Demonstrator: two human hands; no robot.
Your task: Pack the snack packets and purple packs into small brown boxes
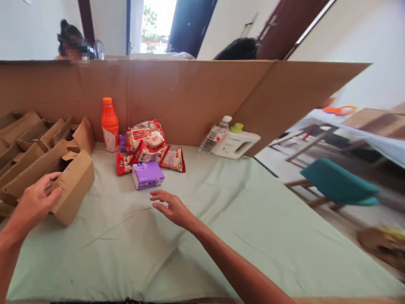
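Note:
My left hand (41,200) grips the near edge of an open, narrow cardboard box (74,185), thumb outside and fingers over the rim. That box stands tilted at the end of a row of similar boxes. My right hand (171,207) hovers open over the cloth with fingers apart and nothing in it. Closest to it is a purple tissue pack (148,174). Behind that pack lie red-and-clear snack packets (148,153) and a larger bag of packaged food (146,134). An orange-capped drink bottle (109,126) stands upright to their left.
Several open cardboard boxes (31,143) crowd the left side. A clear plastic bottle (215,136) leans beside a white jug with a green cap (236,143). A cardboard partition (190,97) borders the pale green cloth (228,236). Beyond are two people's heads and a teal chair (340,182).

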